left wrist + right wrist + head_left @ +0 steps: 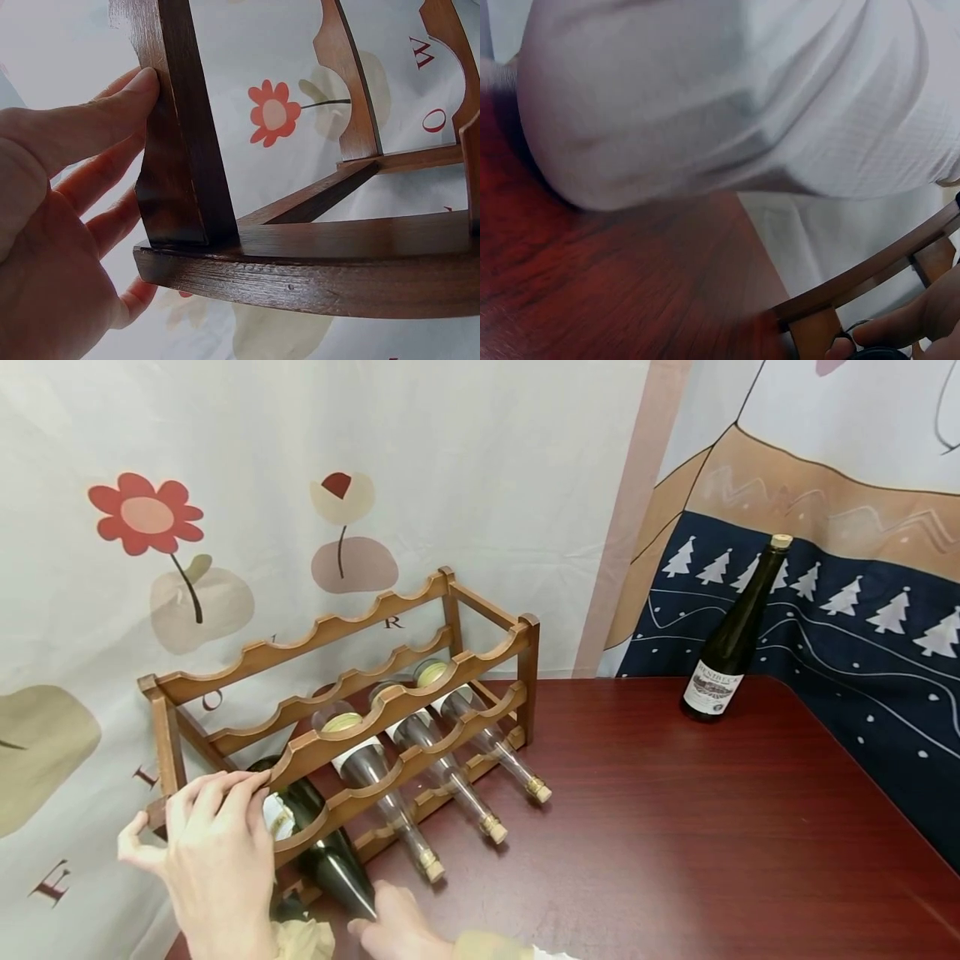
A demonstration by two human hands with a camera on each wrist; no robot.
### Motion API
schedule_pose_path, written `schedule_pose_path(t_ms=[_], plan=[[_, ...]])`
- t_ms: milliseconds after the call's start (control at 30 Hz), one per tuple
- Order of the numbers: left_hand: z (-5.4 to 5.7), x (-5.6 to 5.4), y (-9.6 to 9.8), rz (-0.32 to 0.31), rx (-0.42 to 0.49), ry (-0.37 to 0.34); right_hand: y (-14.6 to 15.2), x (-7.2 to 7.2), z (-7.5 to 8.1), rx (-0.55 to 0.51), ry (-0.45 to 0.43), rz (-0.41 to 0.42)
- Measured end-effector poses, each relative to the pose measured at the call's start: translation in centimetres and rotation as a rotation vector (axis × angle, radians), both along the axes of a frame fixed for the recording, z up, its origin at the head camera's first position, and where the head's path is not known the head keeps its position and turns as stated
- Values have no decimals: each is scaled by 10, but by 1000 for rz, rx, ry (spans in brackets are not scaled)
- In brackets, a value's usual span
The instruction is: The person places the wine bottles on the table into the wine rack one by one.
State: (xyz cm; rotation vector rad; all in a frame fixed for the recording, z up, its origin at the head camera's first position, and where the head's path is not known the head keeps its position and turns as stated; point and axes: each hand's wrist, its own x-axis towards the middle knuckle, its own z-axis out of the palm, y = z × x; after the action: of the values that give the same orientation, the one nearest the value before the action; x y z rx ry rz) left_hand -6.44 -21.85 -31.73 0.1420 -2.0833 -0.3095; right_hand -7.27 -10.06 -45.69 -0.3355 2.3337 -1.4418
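A wooden wine rack (528,685) stands on the table, tiered with scalloped rails. My left hand (217,852) grips the left end of its upper front rail; the left wrist view shows the thumb on one side of the wood (172,150) and fingers behind. A dark green wine bottle (330,868) lies in the leftmost slot, its neck sloping toward me. Around that neck is my right hand (401,927), seen also at the lower right of the right wrist view. The bottle's mouth is hidden by this hand.
Three clear corked bottles, a left one (408,835), a middle one (461,793) and a right one (510,764), lie in the rack. Another dark green bottle (712,681) stands upright at the back right of the red-brown table (637,827). A printed curtain (487,485) hangs behind.
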Motion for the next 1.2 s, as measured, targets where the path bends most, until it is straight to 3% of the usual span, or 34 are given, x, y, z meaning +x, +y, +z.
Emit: schedule_pose_path(t_ms=[167, 333, 600, 833, 1200], plan=[[0, -1, 1, -16, 6, 30, -7, -2, -1, -21, 7, -27], [0, -1, 0, 4, -1, 1, -14, -2, -1, -3, 19, -58], [-3, -4, 0, -21, 23, 82, -18, -3, -4, 14, 43, -63], [-1, 0, 0, 16, -15, -39, -23, -3, -7, -9, 33, -80], [0, 1, 1, -2, -1, 11, -35, -9, -6, -41, 14, -91]])
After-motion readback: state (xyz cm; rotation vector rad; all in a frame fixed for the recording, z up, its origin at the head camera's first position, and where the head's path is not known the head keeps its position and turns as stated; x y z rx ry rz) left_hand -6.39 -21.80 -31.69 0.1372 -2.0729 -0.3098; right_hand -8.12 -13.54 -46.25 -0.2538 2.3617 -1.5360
